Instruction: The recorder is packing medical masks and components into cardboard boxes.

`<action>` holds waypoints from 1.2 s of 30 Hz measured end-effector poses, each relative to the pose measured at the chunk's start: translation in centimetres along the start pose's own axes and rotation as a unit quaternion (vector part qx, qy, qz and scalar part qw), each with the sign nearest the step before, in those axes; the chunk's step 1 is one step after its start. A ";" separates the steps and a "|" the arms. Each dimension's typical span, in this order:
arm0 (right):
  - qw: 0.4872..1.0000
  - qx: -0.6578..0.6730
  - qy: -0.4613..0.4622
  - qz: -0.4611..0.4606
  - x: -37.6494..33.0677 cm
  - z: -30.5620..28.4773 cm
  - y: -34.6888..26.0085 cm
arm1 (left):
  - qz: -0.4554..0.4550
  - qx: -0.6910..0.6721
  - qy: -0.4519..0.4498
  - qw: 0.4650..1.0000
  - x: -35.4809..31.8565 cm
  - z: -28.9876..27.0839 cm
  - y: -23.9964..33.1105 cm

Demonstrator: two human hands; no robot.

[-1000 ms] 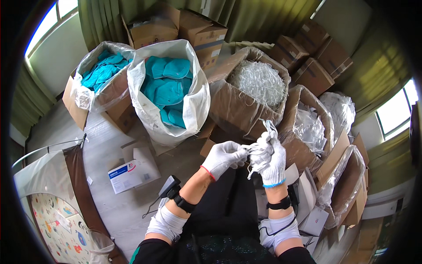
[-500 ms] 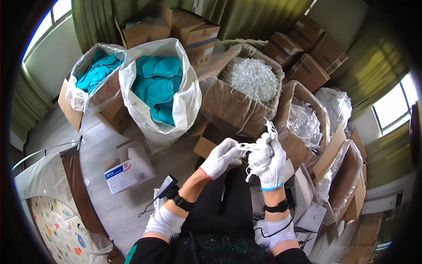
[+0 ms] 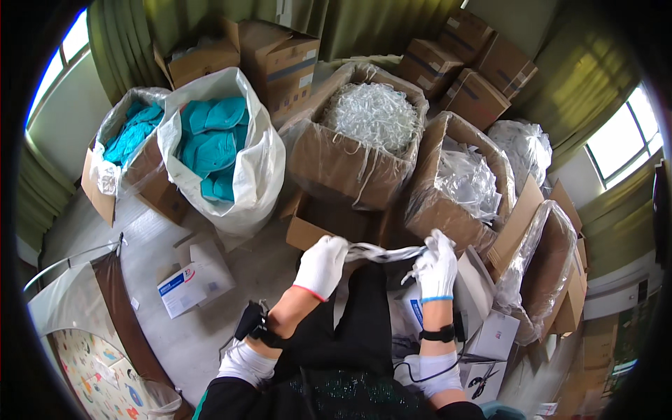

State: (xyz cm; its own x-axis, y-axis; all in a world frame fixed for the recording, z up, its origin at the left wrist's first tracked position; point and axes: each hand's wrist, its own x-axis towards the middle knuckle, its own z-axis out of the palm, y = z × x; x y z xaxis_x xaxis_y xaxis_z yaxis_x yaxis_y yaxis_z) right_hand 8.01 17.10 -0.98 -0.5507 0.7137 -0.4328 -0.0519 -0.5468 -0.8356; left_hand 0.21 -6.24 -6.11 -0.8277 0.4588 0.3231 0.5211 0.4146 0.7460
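Note:
A bundle of thin white cords (image 3: 383,253) is stretched roughly level in front of me. My left hand (image 3: 322,268), in a white knit glove with a red cuff edge, is closed on one end. The other end is gripped by my right hand (image 3: 437,267), whose glove has a blue cuff edge; some loose ends hang beside its fingers. Just beyond the cords sits a low open cardboard box (image 3: 315,227). Farther back, a large carton (image 3: 343,168) lined with clear plastic is heaped with similar-looking whitish strands (image 3: 371,117).
At left, a white sack (image 3: 262,168) holds teal cup-shaped pieces (image 3: 213,150). A small white carton (image 3: 199,280) lies on the floor. On my right stand a carton of clear plastic packets (image 3: 465,185) and an open plastic-lined carton (image 3: 553,273). Closed boxes (image 3: 476,98) are stacked behind.
My hands have moved apart, and the bunched cords are now drawn out between them. My right hand has come lower. The whole view has shifted slightly.

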 end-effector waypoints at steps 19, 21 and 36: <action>0.871 -0.362 -0.328 -0.060 -3.4 -8.6 6.5 | 0.042 -0.049 -0.173 0.983 -4.2 5.6 5.9; 0.909 -0.291 -0.297 -0.034 -3.4 -9.0 7.3 | 0.041 -0.001 -0.204 0.978 -4.6 6.0 6.0; 0.880 -0.234 -0.368 0.189 -7.1 -5.8 2.5 | -0.079 -0.236 -0.428 0.869 -2.8 1.2 4.6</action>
State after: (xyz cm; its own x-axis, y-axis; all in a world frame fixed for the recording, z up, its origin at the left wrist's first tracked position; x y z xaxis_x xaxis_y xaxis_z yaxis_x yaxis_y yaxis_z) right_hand 16.58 13.20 -2.01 -0.8544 -0.0510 -0.5171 0.5042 -0.3214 -0.8015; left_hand 5.16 -4.65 -4.25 -0.3182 0.9255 -0.2056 0.1048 0.2498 0.9626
